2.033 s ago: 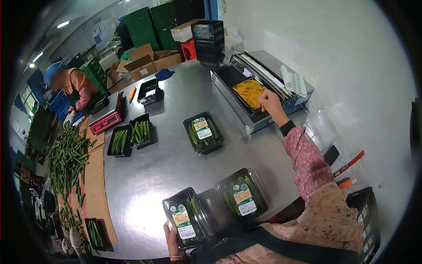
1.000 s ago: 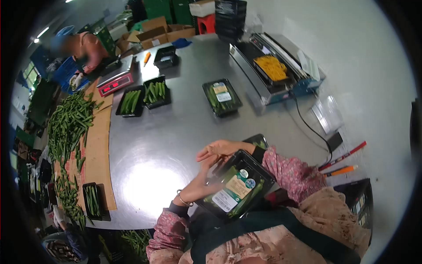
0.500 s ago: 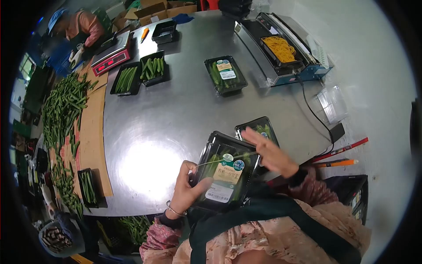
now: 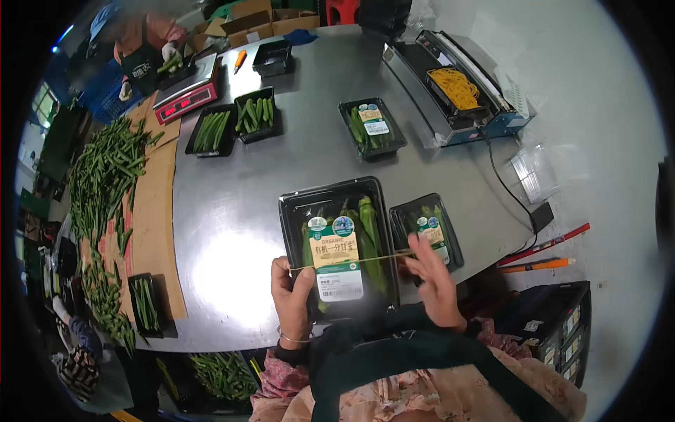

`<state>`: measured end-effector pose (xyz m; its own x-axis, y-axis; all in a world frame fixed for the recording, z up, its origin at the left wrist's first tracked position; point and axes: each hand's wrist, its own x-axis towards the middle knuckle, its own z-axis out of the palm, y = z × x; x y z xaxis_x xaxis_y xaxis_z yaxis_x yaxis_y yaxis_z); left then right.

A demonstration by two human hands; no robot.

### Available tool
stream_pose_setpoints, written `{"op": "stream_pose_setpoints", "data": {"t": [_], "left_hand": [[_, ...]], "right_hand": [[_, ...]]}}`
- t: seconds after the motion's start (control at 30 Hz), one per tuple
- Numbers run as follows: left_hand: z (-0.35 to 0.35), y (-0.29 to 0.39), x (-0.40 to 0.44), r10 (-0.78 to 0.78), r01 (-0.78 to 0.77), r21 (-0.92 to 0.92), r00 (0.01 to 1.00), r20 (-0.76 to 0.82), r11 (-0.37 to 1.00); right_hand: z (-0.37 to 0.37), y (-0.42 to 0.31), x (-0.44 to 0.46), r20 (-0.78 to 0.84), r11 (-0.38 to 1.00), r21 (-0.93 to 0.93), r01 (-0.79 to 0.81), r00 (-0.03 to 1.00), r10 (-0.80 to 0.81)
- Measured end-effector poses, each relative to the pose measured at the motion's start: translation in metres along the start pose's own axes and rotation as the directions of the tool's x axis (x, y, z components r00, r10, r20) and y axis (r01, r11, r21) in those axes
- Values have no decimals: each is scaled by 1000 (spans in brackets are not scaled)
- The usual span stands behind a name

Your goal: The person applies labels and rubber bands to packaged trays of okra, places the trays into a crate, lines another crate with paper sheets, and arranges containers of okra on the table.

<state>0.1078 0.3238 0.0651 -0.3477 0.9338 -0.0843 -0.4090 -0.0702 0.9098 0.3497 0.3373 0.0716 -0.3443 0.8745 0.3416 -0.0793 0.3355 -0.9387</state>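
Observation:
A black tray of okra (image 4: 371, 253) under clear film, with an "ORGANIC" label, rests in front of me. A thin rubber band (image 4: 376, 260) runs taut across its top, over the label. At the tray's left rim, my left hand (image 4: 292, 299) pinches the band's left end between thumb and fingers. My right hand (image 4: 436, 285) is off the right rim, its fingers stretched out and the band's other end caught at them. Behind that hand lies a smaller-looking labelled okra tray (image 4: 450, 243), partly covered by the fingers.
Another labelled tray (image 4: 373, 144) stands farther back. A wrapping machine (image 4: 460, 130) carries yellow rubber bands (image 4: 455, 86). Open okra trays (image 4: 254, 114) sit near a red scale (image 4: 186, 102), where a gloved co-worker (image 4: 151, 49) stands. Loose okra (image 4: 105, 165) covers cardboard at left.
The labelled tray in my hands has turned from tilted to nearly straight and moved up and left. The band lies lower across the label. The co-worker at the scale has straightened, holding pods.

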Motion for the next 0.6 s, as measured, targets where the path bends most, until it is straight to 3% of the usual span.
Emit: {"op": "stream_pose_setpoints", "data": {"t": [0.03, 0.1, 0.17, 0.2, 0.27, 0.33, 0.37, 0.43, 0.5, 0.57, 0.6], "left_hand": [[-5, 1, 3, -17, 17, -24, 1000, 0, 1000], [-16, 7, 10, 56, -57, -53, 998, -16, 997], [-18, 18, 18, 83, -83, -91, 997, -9, 992], [-24, 17, 21, 72, -70, -50, 997, 39, 996], [-20, 21, 20, 59, -69, 89, 992, 112, 994], [-17, 11, 20, 5, -35, 137, 977, 213, 990], [-5, 12, 15, -77, 61, 74, 971, 228, 995], [12, 0, 4, -71, 65, 34, 963, 260, 997], [7, -28, 0, -72, 88, -28, 929, 362, 996], [15, -35, -16, -70, 61, 35, 914, 399, 997], [24, -40, -25, 33, -50, 29, 903, 428, 998]], "right_hand": [[-4, 0, -6, 48, 973, -169, 156, 987, -150], [-17, -9, -10, -179, 895, -435, 98, 965, -193], [-15, -15, -14, -533, 991, -93, -95, 845, 31], [-20, -24, -14, -538, 968, -164, -189, 840, 73], [-25, -10, -15, -325, 817, -538, -207, 945, 26], [-7, -28, -14, -265, 853, -452, -259, 953, 149], [21, -41, -5, -274, 945, -164, -284, 933, 233], [47, -25, -12, -259, 949, -243, -202, 956, 137], [59, -18, -24, -375, 965, -62, -255, 902, 214], [49, -29, -41, -361, 914, 277, -296, 849, 385], [43, -29, -53, -394, 923, 243, -300, 839, 376]]}}
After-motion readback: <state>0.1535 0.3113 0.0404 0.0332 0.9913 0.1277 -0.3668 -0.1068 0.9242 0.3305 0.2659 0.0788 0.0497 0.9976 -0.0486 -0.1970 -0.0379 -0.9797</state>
